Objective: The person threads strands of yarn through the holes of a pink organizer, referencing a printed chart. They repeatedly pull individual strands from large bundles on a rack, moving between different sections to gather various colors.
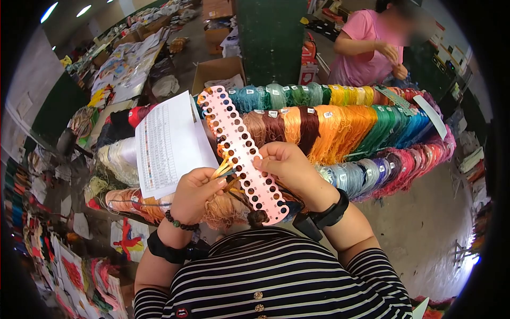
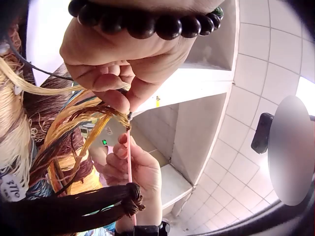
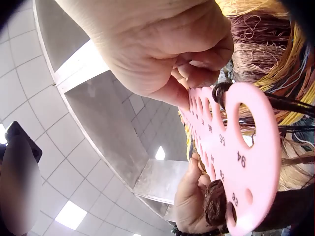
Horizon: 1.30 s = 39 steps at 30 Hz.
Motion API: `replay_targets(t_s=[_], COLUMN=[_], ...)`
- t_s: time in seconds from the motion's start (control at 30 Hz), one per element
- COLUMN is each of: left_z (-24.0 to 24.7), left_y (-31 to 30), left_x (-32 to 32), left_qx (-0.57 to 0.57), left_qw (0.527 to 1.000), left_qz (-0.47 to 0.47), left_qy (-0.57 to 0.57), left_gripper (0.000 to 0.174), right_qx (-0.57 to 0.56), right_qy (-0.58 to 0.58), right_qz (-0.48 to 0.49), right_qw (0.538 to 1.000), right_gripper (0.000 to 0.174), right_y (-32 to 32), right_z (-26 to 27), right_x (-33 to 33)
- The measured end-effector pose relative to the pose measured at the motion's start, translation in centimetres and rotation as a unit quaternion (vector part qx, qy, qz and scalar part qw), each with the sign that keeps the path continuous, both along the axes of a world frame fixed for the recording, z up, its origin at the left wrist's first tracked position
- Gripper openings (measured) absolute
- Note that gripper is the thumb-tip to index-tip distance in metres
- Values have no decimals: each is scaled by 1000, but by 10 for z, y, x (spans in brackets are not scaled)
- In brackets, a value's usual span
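A long pink thread organizer card with numbered holes along both edges slants across the head view. My right hand grips its right edge between thumb and fingers. At the opposite edge my left hand pinches pale yellow embroidery floss close to a hole. In the left wrist view, strands in yellow, orange and brown hang from the card beside the pinching fingertips. Dark brown floss is looped through a hole near the card's lower end, by the printed numbers.
Rows of colored thread skeins with white tags hang across the rack before me. A printed color chart lies over the skeins at left. Opposite stands a person in a pink shirt. Behind the rack is an open cardboard box.
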<state>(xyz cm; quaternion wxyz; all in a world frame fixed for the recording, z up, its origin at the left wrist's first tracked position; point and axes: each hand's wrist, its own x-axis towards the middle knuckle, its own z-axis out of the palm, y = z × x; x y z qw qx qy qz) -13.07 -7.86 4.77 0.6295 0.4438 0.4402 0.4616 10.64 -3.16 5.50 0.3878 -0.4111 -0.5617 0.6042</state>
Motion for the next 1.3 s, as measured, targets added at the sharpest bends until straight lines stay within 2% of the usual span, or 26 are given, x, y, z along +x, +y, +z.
replay_targets(t_s=[0.07,0.17,0.27,0.37,0.5,0.6,0.7,0.77,0.87,0.9,0.93,0.97,1.0,1.03,1.07,1.13,1.17,1.2,1.27,1.3], left_z=[0,3,-8,-4,-5,-22,-26,-22,-30,-32,-28,-22,-17,-18,-24,-35,-33,-38,-47,-51], left_y=[0,0,4,7,6,9,12,12,16,15,10,6,2,0,0,-2,-5,-3,3,8], left_x=[0,6,4,-1,5,9,1,-2,-5,-9,-13,-18,-27,-43,-62,-98,-112,-135,-172,-188], left_qx=[-5,9,99,126,75,130,128,166,203,210,143,106,71,65,79,105,128,129,182,163], left_qw=[1000,999,990,987,984,983,979,963,945,939,950,961,969,954,943,917,879,879,800,818], left_qz=[-6,14,85,39,-54,-49,-34,-19,-2,8,2,21,40,71,117,197,261,288,360,351], left_qy=[-10,43,47,90,154,120,158,213,259,273,279,256,233,283,301,330,378,358,444,425], left_gripper=[18,20,23,24,20,16,14,15,19,20,26,27,29,27,25,22,19,20,23,25], right_qx=[0,5,5,-8,-7,-10,-1,18,73,83,106,86,141,170,140,112,82,52,42,56], right_qy=[-1,-5,11,12,27,35,33,30,-56,-40,-44,-51,-117,-168,-185,-166,-128,-91,-25,-36], right_qz=[0,1,13,20,32,37,35,28,13,-7,-20,-48,-74,-92,-106,-116,-121,-127,-125,-130], right_qw=[1000,1000,1000,1000,999,999,999,999,996,996,993,994,980,967,967,973,981,986,991,989], right_gripper=[13,13,12,12,11,11,12,14,13,12,13,14,16,18,18,19,17,16,13,12], right_y=[0,1,2,3,4,6,6,7,12,14,19,22,27,34,34,35,33,30,26,26], right_z=[0,-2,-5,-7,-6,-11,-11,-12,-20,-27,-37,-48,-60,-78,-86,-107,-114,-118,-114,-115], right_x=[0,1,0,-3,-6,-6,-7,-9,-10,-14,-16,-18,-17,-15,-16,-17,-19,-22,-28,-29])
